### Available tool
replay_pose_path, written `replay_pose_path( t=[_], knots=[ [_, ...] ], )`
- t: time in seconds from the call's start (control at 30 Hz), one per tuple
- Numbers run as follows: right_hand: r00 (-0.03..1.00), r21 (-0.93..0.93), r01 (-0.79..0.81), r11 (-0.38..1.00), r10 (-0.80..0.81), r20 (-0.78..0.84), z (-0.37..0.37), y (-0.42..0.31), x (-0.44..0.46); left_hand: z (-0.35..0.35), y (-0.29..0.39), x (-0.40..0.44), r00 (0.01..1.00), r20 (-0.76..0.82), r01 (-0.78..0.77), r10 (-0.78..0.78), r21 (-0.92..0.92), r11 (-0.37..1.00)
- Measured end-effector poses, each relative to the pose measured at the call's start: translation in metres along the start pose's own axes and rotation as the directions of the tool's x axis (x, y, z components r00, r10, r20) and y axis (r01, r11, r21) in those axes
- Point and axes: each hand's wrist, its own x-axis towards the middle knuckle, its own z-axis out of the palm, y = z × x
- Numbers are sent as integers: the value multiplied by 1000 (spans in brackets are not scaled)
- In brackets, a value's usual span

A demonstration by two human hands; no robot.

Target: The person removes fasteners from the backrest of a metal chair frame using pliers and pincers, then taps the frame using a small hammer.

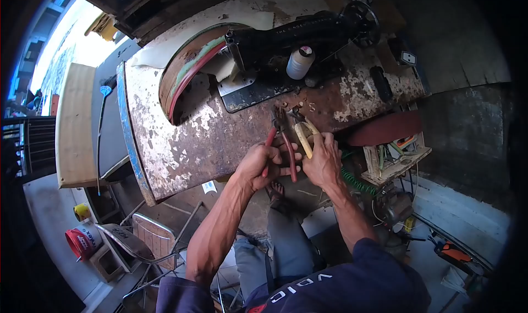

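My left hand is closed around the red-handled pliers, whose jaws point away from me over the worn table. Just to the right, my right hand grips a tool with pale yellow handles. The two tool heads are close together near the table's front edge; whether they touch is too small to tell. Small brownish scraps lie just beyond them. Behind stands a black sewing machine with a white thread spool on its base.
The table has peeling paint and a blue left edge. A curved, pink-edged piece stands at its left. Below right are a dark red cushion and a small wooden shelf. A folding chair stands at lower left.
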Motion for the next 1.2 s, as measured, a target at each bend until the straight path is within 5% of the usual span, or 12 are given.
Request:
replay_pose_path(
  t=[0.23, 0.37, 0.53, 0.6, 0.7, 0.77, 0.8, 0.87, 1.0, 1.1, 1.2],
  knots=[
    [994, -107, 45, 993, -56, -97, -2, 5, 0, 10, -9, -17, 997, 55, -48, 54, -110, 993],
    [973, 83, 99, 992, -78, -219, 1, 18, -9, 9, -37, -52, 997, 7, -75, 77, -152, 986],
    [995, 469, -84, 879, 51, 83, 12, 27, -52, -15, -103, -106, 977, -202, -99, 74, -116, 988],
    [989, 504, -35, 863, -42, 140, 18, 19, -74, -28, -134, -131, 966, -245, -111, 77, -131, 985],
    [921, 519, 5, 855, -206, 330, 30, 9, -102, -50, -179, -169, 895, -445, -7, 9, 6, 1000],
    [881, 501, 68, 863, -288, 377, 37, -6, -118, -64, -205, -194, 709, -699, 329, -87, 220, 918],
    [851, 476, 67, 877, -300, 432, 47, -8, -129, -79, -228, -209, 709, -700, 323, -85, 214, 922],
    [788, 442, 103, 891, -344, 511, 59, -15, -138, -110, -268, -230, 577, -781, 254, -237, -104, 962],
    [733, 391, 267, 881, -449, 512, 72, -32, -143, -113, -288, -267, 480, -826, 135, -295, -263, 955],
    [713, 298, 372, 879, -476, 515, 83, -48, -145, -109, -293, -282, 502, -828, 23, -248, -273, 962],
    [711, 255, 366, 895, -446, 545, 81, -88, -155, -118, -314, -297, 628, -774, -187, -80, -250, 950]
  ],
)
